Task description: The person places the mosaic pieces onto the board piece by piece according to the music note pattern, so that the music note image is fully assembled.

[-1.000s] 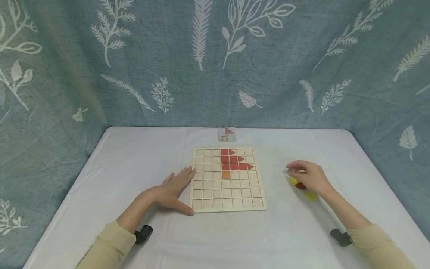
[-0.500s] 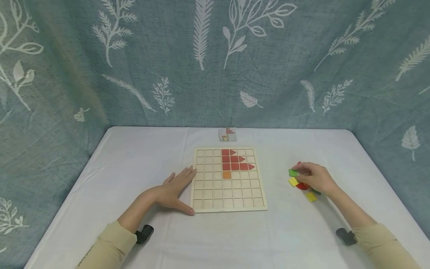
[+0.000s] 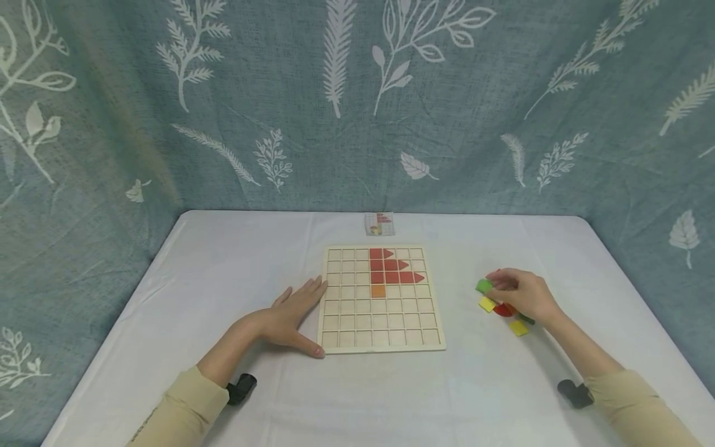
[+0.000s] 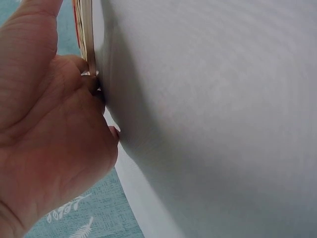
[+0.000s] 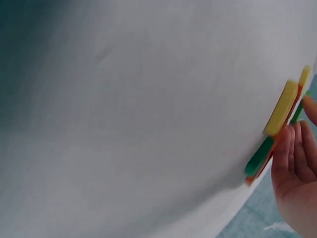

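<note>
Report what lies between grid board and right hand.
In the head view: bare white cloth beside the grid board, then a green piece and a yellow piece by the right hand.

A white-covered surface (image 3: pixel 240 248)
Gridded board (image 3: pixel 372 321) near the middle — small picture card (image 3: pixel 380 224) beyond, loose coloured pieces (image 3: pixel 503 310) to the right.

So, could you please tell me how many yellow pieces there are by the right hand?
2. One yellow piece lies beside the bright green piece; the other yellow piece lies nearer the person. More may be hidden under the right hand.
</note>
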`<state>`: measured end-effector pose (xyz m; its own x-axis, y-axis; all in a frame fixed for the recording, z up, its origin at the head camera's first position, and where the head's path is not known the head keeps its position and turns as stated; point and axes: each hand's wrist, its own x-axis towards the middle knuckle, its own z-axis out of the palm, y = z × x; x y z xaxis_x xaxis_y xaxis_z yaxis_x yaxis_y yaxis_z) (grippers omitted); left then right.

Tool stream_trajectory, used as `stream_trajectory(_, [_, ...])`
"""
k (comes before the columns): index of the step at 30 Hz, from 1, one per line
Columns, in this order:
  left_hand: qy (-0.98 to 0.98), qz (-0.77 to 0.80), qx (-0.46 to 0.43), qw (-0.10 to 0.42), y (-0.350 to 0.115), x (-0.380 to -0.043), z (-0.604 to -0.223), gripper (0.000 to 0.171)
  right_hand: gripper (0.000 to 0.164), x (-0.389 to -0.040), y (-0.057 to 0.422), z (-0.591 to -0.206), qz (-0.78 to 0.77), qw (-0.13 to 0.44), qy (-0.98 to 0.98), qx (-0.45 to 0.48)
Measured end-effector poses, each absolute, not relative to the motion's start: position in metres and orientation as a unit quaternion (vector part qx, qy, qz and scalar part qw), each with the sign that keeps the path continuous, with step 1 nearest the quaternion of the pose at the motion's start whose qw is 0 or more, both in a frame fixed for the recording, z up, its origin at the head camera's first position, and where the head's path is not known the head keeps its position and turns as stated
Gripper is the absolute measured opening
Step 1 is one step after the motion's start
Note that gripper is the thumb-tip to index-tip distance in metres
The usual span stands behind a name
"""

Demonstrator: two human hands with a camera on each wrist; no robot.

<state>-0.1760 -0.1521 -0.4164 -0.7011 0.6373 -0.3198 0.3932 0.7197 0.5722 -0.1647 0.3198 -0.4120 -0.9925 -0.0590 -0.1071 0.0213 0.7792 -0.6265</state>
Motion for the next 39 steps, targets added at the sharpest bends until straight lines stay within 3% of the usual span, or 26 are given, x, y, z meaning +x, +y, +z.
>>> stream_trajectory(12, [0.892, 0.232, 0.292, 0.257, -0.152, -0.177, -0.415, 0.126, 0.049, -0.168, 0.28, -0.406, -0.433, 0.106, 0.895, 0.018])
stream_trajectory(20, [0.891, 0.235, 0.291, 0.259, -0.152, -0.176, -0.415, 0.126, 0.038, -0.17, 0.242, -0.409, -0.456, 0.134, 0.88, -0.004])
stream_trajectory(30, [0.892, 0.231, 0.294, 0.253, -0.153, -0.177, -0.417, 0.127, 0.026, -0.167, 0.199, -0.414, -0.447, 0.145, 0.877, -0.101])
stream_trajectory(39, [0.893, 0.234, 0.287, 0.257, -0.151, -0.176, -0.416, 0.127, 0.013, -0.172, 0.17, -0.415, -0.402, 0.12, 0.882, -0.214])
